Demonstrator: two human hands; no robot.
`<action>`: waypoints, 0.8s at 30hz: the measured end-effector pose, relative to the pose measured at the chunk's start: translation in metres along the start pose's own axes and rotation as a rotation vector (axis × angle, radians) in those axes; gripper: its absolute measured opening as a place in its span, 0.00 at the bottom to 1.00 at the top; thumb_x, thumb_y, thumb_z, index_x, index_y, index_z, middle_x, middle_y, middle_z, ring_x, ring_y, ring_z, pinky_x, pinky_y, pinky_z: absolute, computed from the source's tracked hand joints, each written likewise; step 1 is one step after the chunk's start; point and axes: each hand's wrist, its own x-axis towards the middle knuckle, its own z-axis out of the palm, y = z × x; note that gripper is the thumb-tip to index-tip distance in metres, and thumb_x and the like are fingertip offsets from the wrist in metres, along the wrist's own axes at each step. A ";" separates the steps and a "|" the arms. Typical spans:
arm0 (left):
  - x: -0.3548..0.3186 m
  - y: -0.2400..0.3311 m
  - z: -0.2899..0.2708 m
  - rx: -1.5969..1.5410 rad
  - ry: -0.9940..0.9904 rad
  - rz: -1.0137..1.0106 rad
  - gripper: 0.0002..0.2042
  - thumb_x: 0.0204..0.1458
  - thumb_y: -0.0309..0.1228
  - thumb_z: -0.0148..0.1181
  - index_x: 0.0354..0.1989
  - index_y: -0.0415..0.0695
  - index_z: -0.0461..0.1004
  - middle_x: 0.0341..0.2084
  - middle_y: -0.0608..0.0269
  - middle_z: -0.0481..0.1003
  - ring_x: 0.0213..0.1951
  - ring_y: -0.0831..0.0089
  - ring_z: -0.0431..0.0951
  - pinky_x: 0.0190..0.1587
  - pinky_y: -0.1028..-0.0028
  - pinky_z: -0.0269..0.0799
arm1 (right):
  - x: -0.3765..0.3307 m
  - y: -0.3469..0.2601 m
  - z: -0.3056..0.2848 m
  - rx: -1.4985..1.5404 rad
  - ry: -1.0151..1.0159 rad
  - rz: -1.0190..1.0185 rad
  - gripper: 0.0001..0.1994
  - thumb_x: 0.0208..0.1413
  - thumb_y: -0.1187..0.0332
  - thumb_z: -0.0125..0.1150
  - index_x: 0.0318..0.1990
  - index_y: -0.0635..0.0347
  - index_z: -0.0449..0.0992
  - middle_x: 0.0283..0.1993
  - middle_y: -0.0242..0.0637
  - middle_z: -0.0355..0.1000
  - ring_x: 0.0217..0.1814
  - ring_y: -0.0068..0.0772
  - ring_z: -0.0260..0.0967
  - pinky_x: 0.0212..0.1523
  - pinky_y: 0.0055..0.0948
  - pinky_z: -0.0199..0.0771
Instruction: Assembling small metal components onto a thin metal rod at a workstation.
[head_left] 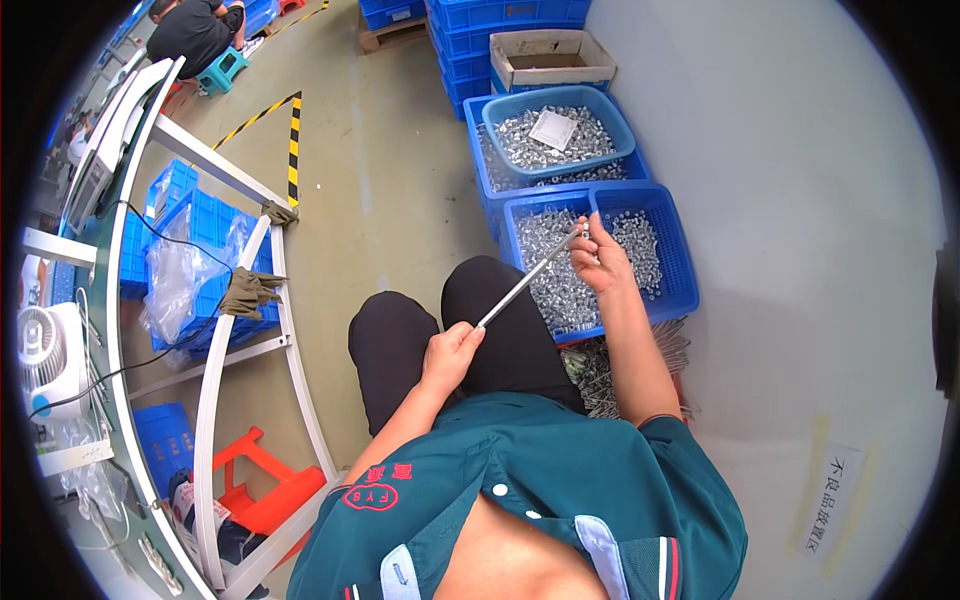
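A thin metal rod (525, 284) slants up and to the right across my lap. My left hand (455, 352) is closed around its lower end. At its upper end, my right hand (600, 262) pinches a small silvery metal fitting (586, 231) against the rod's tip; whether the fitting is threaded on I cannot tell. The right hand is above a divided blue basket (686, 262). Small metal parts (548, 240) lie in its left section, and short nut-like pieces (636, 243) in its right one.
Behind the basket, a light blue tub (626, 130) of metal parts bears a white card (553, 130). Many thin rods (600, 385) lie below the basket. A white-framed bench (222, 165) with a fan (50, 350) stands left, near a red stool (262, 490). A person (193, 38) sits far left.
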 end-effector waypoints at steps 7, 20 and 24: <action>0.000 0.002 0.000 -0.006 0.000 0.009 0.15 0.53 0.37 0.56 0.21 0.39 0.66 0.11 0.54 0.63 0.13 0.65 0.63 0.19 0.68 0.59 | 0.001 0.002 0.000 0.022 -0.019 0.017 0.12 0.58 0.61 0.55 0.37 0.60 0.67 0.30 0.36 0.65 0.19 0.15 0.54 0.13 0.12 0.51; 0.000 0.000 0.001 -0.013 -0.014 -0.020 0.14 0.54 0.34 0.56 0.21 0.38 0.66 0.11 0.68 0.58 0.18 0.83 0.56 0.19 0.75 0.55 | -0.002 0.003 0.007 0.119 -0.084 0.099 0.08 0.61 0.66 0.49 0.39 0.63 0.65 0.34 0.38 0.66 0.19 0.15 0.54 0.13 0.12 0.53; 0.000 0.002 0.000 -0.017 -0.020 -0.040 0.14 0.54 0.34 0.56 0.21 0.38 0.65 0.11 0.69 0.58 0.18 0.83 0.56 0.19 0.75 0.55 | -0.003 0.004 0.008 0.085 -0.054 0.104 0.08 0.61 0.67 0.49 0.40 0.63 0.65 0.34 0.39 0.66 0.19 0.17 0.55 0.13 0.13 0.54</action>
